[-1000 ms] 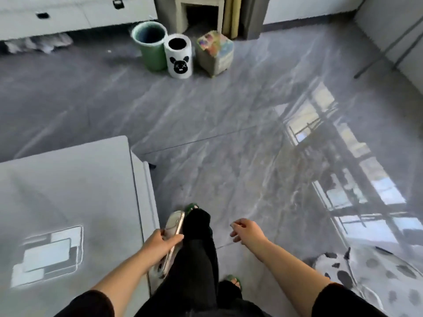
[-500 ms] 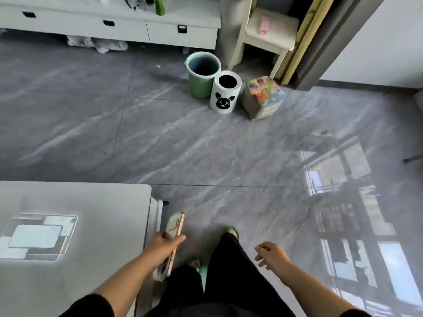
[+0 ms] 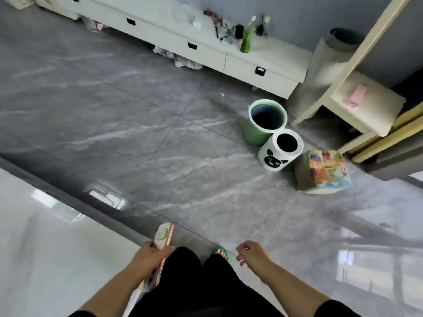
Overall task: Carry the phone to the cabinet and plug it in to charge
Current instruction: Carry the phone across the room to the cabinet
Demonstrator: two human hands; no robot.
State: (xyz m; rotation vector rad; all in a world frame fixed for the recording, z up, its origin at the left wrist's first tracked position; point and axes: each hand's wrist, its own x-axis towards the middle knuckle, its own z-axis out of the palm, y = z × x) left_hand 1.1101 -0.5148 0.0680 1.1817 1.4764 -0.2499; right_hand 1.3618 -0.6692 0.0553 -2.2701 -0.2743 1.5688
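The left hand [image 3: 150, 256] has its grip closed round the lower half of the phone [image 3: 164, 236], which juts forward above it, a stiff, slick, breakable slab probably best clasped by its edges, while the right hand [image 3: 250, 253] hangs loosely curled and empty, the cabinet [image 3: 240, 62] well ahead.

no readable text, cartoon face mark on white bin [image 3: 280, 152]
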